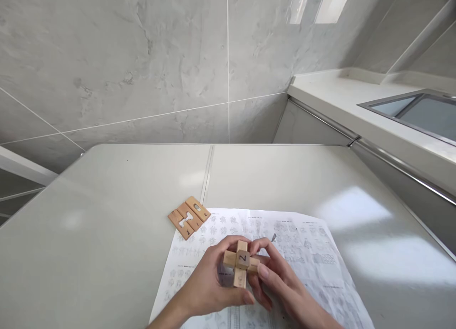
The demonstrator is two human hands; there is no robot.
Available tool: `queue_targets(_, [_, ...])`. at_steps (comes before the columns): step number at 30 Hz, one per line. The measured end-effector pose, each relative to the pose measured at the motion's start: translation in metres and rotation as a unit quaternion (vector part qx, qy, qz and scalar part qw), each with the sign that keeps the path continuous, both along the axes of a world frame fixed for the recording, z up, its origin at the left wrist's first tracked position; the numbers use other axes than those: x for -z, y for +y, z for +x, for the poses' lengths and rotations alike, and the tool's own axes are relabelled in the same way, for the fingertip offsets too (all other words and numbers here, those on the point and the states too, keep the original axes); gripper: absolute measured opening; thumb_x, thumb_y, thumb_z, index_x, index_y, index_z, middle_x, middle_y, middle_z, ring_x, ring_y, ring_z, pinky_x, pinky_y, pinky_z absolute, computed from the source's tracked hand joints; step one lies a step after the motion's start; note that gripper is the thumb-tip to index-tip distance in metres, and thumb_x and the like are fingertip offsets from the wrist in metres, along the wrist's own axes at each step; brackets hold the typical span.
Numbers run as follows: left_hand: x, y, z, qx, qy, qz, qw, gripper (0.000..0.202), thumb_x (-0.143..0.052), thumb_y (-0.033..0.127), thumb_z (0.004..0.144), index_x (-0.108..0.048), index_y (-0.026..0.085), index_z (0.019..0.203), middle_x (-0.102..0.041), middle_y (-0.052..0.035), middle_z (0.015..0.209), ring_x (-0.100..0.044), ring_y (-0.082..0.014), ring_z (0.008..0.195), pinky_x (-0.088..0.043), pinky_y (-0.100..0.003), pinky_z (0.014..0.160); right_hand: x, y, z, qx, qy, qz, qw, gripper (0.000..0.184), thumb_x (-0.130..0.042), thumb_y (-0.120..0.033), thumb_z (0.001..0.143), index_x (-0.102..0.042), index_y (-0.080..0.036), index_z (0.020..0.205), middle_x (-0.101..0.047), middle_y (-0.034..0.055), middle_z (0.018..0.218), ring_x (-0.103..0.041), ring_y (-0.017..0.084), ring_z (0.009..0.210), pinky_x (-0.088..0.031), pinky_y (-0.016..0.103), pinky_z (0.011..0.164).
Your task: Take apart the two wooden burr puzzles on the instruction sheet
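A wooden burr puzzle [242,259], cross-shaped with bars sticking out several ways and a dark "2"-like mark on its near end, is held up above the printed sheet. My left hand [210,281] curves around its left side, fingers behind it and thumb in front and below. On the right, my right hand [280,276] pinches the end of the right-hand bar between thumb and fingers. Some fingertips are hidden behind the wood. Three flat wooden pieces [188,217], numbered and with cut-outs, lie side by side beyond my left hand, partly over the sheet's corner.
The large printed paper sheet [306,238] with small diagrams lies on the white table [107,234], slightly creased. A seam crosses the tabletop. Grey tiled wall [160,58] stands behind. To the right is a white counter [327,91] with a sink [420,112].
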State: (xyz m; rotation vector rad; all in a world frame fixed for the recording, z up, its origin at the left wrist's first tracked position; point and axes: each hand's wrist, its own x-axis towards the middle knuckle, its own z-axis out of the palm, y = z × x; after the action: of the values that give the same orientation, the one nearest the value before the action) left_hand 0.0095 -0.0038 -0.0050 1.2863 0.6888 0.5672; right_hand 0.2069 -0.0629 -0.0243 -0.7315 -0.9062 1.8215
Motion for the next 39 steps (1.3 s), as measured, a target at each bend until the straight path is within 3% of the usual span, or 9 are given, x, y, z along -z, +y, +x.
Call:
queue_targets(4, [-0.002,0.0,0.002,-0.048,0.003,0.077,0.996,0.085,-0.105,0.058,0.062,-0.072,0.028,0.135,-0.069,-0.0156,0.145,-0.066,-0.0403,0.134,-0.057,-0.05,0.109,0.002,0.002,-0.001,-0.004,-0.044,-0.003,0.999,0.041,-0.06,-0.066,0.108,-0.05,-0.026,0.112,-0.058,-0.0082,0.066,-0.046,0.009,0.05,-0.036,0.023,0.054])
queue_targets(11, [-0.001,0.0,-0.002,-0.049,0.002,0.096,0.994,0.084,-0.109,0.047,0.058,-0.074,0.028,0.131,-0.077,-0.0129,0.136,-0.074,-0.0376,0.123,-0.059,-0.049,0.108,0.0,0.005,0.003,-0.06,-0.075,-0.009,0.995,0.05,-0.067,-0.072,0.1,-0.06,-0.024,0.113,-0.063,-0.0019,0.08,-0.055,0.012,0.056,-0.044,0.028,0.057])
queue_targets(16, [0.0,0.001,-0.002,-0.054,0.016,0.115,0.992,0.083,-0.108,0.051,0.058,-0.075,0.026,0.13,-0.081,-0.0109,0.122,-0.078,-0.0351,0.112,-0.062,-0.044,0.099,0.002,0.006,0.004,-0.033,-0.066,0.0,0.997,0.043,-0.071,-0.065,0.102,-0.063,-0.023,0.11,-0.067,-0.0005,0.082,-0.053,0.011,0.056,-0.042,0.027,0.057])
queue_targets(21, [0.003,-0.001,-0.004,-0.048,0.046,0.082,0.994,0.093,-0.098,0.061,0.073,-0.058,0.03,0.151,-0.068,-0.0163,0.146,-0.07,-0.0377,0.128,-0.058,-0.05,0.107,0.003,0.005,0.001,0.022,-0.071,0.002,0.997,0.042,-0.075,-0.062,0.1,-0.062,-0.023,0.11,-0.061,-0.004,0.077,-0.056,0.011,0.055,-0.039,0.024,0.053])
queue_targets(24, [0.005,-0.003,-0.004,-0.031,0.044,0.06,0.997,0.101,-0.097,0.06,0.076,-0.048,0.032,0.159,-0.062,-0.0172,0.154,-0.066,-0.0388,0.134,-0.055,-0.054,0.112,0.0,0.004,-0.002,0.042,-0.102,0.006,0.994,0.039,-0.077,-0.058,0.1,-0.062,-0.024,0.109,-0.063,-0.002,0.082,-0.064,0.015,0.064,-0.045,0.026,0.057])
queue_targets(28, [0.003,-0.003,0.0,-0.009,0.036,0.052,0.998,0.079,-0.088,0.06,0.086,-0.056,0.031,0.152,-0.069,-0.014,0.141,-0.073,-0.0341,0.118,-0.062,-0.048,0.099,-0.003,0.001,-0.004,0.042,-0.151,0.028,0.987,0.036,-0.071,-0.059,0.103,-0.06,-0.024,0.101,-0.067,0.0019,0.09,-0.068,0.019,0.074,-0.054,0.033,0.07])
queue_targets(33, [-0.003,0.001,0.0,-0.043,0.03,0.088,0.995,0.06,-0.088,0.047,0.086,-0.064,0.029,0.138,-0.071,-0.0099,0.132,-0.074,-0.0284,0.11,-0.062,-0.04,0.094,-0.002,-0.004,0.005,0.089,-0.248,0.092,0.96,0.047,-0.057,-0.066,0.107,-0.056,-0.026,0.132,-0.066,0.0027,0.088,-0.064,0.024,0.079,-0.05,0.037,0.075])
queue_targets(36, [-0.002,0.001,-0.002,-0.061,0.049,0.134,0.988,0.064,-0.096,0.037,0.076,-0.068,0.028,0.133,-0.075,-0.0068,0.12,-0.074,-0.0275,0.106,-0.061,-0.037,0.092,-0.003,-0.005,0.01,0.095,-0.254,0.093,0.958,0.047,-0.047,-0.069,0.11,-0.06,-0.025,0.119,-0.06,-0.0004,0.08,-0.057,0.021,0.073,-0.045,0.034,0.071])
queue_targets(39, [0.002,0.0,-0.003,-0.052,0.072,0.17,0.981,0.07,-0.1,0.04,0.069,-0.07,0.029,0.132,-0.076,-0.0039,0.107,-0.073,-0.0256,0.095,-0.059,-0.037,0.088,-0.006,-0.001,0.011,0.049,-0.233,0.064,0.969,0.044,-0.05,-0.065,0.111,-0.062,-0.024,0.101,-0.059,-0.002,0.076,-0.054,0.017,0.067,-0.042,0.031,0.067])
